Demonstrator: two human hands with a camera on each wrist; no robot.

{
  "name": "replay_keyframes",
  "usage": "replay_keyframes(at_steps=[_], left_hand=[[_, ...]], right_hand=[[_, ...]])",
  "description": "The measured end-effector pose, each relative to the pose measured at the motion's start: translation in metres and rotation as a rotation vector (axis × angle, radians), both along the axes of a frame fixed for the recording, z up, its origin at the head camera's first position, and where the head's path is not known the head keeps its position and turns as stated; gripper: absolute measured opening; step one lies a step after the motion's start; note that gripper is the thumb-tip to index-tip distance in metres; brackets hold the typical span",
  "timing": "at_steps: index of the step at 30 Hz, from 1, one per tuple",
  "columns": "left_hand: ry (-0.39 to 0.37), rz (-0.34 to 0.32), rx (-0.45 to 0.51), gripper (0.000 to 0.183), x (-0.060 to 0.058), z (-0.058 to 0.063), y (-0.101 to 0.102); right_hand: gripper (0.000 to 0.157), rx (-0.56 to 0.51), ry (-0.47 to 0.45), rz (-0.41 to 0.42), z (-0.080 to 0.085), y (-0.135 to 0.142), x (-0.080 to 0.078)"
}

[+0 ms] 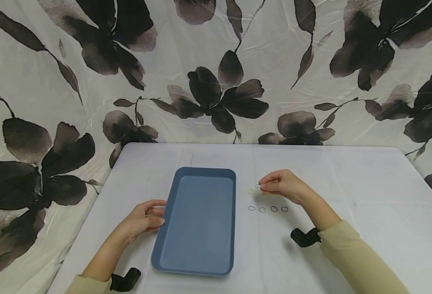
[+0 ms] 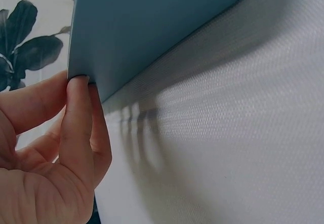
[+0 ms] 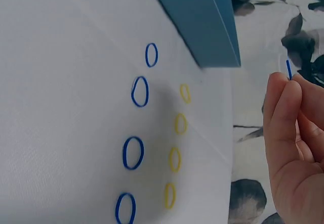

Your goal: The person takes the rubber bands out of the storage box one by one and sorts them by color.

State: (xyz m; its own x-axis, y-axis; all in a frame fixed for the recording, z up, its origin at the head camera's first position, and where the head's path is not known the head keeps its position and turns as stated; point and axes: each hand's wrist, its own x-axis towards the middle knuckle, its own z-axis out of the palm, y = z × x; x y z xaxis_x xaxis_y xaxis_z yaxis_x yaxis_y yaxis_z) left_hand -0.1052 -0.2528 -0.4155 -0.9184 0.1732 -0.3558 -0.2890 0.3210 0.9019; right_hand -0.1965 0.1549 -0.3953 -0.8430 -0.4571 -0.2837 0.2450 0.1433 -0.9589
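My right hand pinches a small, thin blue ring between thumb and fingertips, above the tabletop. Below this hand, several blue rings lie in a row on the white cloth. A second row, of yellow rings, runs beside it; in the head view the hand hides most of that row. Left of the rings lies a blue rectangular tray with a raised rim and nothing on it. My left hand holds the tray's left edge with its fingertips, seen closer in the left wrist view.
A white cloth covers the table. Behind it hangs a pale sheet with dark flowers. Black devices are strapped near both wrists, one by the left sleeve and one by the right sleeve.
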Motion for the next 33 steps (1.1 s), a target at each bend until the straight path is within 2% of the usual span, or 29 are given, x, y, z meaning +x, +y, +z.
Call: replay_keyframes(at_steps=[7,33], left_hand=[[-0.001,0.001,0.006,0.059,0.0,-0.002,-0.001],[-0.004,-0.006,0.017,0.06,0.0,0.001,-0.001]], right_hand=[[0.019,-0.014,-0.006,-0.023,0.001,0.014,0.003],[0.024,0.069,-0.018,-0.033,-0.011,0.061,0.014]])
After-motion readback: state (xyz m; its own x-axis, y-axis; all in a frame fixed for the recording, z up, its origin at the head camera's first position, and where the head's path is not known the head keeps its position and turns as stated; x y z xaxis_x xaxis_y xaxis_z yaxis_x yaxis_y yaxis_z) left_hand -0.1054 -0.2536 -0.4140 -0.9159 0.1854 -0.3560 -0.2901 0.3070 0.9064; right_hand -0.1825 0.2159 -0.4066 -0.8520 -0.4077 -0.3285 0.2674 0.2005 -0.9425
